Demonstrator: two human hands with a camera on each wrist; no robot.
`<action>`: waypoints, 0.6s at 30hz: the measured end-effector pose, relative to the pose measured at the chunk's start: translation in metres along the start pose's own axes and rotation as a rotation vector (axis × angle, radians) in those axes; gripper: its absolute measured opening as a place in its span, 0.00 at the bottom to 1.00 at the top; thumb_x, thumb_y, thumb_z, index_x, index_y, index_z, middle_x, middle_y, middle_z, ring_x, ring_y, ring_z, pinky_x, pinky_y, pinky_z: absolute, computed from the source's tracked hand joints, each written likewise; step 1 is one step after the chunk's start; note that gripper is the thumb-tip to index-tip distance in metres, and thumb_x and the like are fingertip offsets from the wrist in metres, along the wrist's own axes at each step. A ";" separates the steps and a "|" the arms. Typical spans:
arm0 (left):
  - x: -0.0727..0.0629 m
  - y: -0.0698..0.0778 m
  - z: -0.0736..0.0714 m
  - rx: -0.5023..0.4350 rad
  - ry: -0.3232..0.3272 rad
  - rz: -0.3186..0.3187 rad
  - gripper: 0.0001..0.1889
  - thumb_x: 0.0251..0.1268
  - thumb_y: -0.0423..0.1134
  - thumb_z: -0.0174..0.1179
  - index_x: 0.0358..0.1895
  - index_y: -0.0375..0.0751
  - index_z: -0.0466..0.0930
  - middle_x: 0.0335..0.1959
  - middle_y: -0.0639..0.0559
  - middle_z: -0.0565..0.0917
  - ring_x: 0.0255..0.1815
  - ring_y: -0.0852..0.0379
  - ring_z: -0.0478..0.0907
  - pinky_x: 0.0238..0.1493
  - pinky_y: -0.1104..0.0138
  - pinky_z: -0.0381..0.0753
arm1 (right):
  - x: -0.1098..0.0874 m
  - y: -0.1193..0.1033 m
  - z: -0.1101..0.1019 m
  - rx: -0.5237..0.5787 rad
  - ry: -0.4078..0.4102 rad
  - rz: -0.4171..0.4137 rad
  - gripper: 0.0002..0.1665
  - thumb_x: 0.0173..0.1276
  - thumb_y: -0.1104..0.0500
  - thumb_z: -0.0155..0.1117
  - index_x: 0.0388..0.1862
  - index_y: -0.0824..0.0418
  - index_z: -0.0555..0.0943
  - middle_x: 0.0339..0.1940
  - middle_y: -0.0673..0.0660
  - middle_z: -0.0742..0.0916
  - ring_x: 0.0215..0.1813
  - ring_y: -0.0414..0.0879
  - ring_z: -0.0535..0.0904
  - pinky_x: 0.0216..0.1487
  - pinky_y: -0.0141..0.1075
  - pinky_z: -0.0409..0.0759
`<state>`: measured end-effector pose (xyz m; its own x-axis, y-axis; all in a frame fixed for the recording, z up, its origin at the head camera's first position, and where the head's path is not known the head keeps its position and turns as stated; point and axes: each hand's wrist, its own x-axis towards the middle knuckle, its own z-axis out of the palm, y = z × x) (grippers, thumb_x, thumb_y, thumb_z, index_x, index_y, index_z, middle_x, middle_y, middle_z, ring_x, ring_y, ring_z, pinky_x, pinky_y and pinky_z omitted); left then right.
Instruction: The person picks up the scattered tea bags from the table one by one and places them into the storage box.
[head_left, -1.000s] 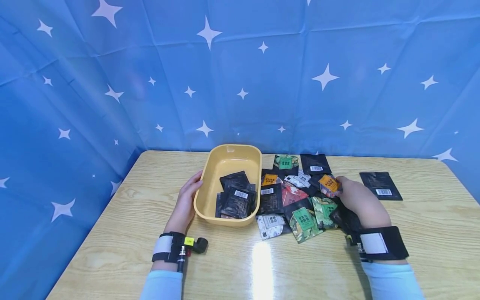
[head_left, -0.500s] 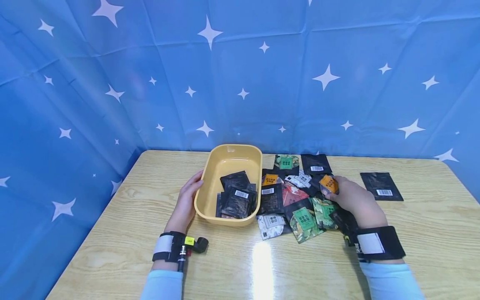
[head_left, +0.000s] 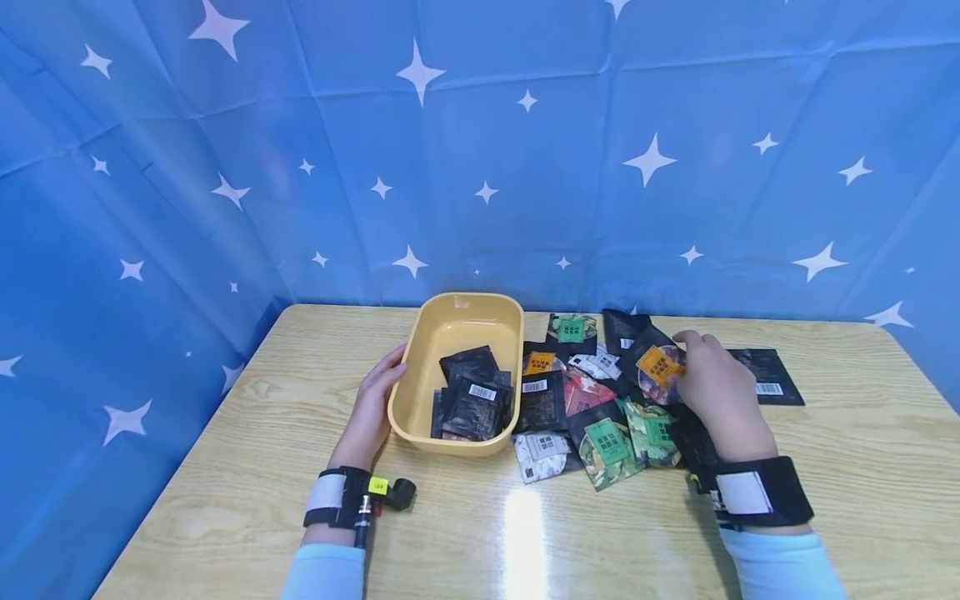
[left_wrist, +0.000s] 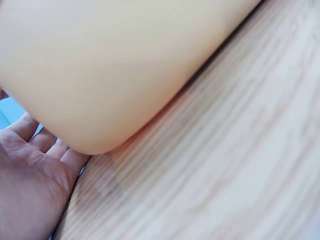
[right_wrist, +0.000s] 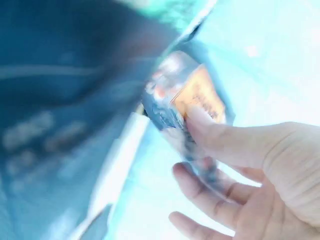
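My left hand [head_left: 375, 396] rests against the left side of a yellow plastic bin [head_left: 457, 329], its fingers extended along the outer wall. Several black sachets [head_left: 477, 408] lie inside the bin, toward its near end. In the left wrist view, the palm and fingers touch the bin's rounded wall [left_wrist: 110, 75]. My right hand [head_left: 716, 392] pinches an orange-labelled sachet [head_left: 660, 365] above the spread of sachets right of the bin. The right wrist view, partly blurred, has the thumb [right_wrist: 220, 140] on the orange label and fingers behind the sachet.
Sachets with green [head_left: 607, 446], red [head_left: 587, 392] and white labels [head_left: 545, 454] overlap on the wooden table [head_left: 622, 542], close to the bin. A black sachet [head_left: 767, 375] lies farther right, partly behind my right hand. A blue star-patterned cloth [head_left: 480, 150] hangs along the back.
My right hand has taken hold of the orange-labelled sachet and raised it slightly off the others, tilting it. My left hand and the bin have stayed in place.
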<state>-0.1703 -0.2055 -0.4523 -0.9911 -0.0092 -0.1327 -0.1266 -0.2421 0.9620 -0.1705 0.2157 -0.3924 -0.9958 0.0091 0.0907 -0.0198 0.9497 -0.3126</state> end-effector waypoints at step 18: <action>-0.001 0.001 -0.001 0.002 -0.003 0.018 0.28 0.75 0.35 0.46 0.75 0.33 0.59 0.75 0.42 0.61 0.71 0.48 0.63 0.63 0.70 0.71 | -0.013 -0.058 -0.028 0.041 0.280 -0.179 0.15 0.68 0.64 0.66 0.52 0.69 0.81 0.31 0.69 0.86 0.25 0.60 0.80 0.17 0.50 0.74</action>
<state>-0.1696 -0.2065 -0.4519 -0.9933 -0.0100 -0.1150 -0.1093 -0.2403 0.9645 -0.1536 0.1694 -0.3491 -0.9131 -0.0655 0.4025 -0.2014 0.9307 -0.3054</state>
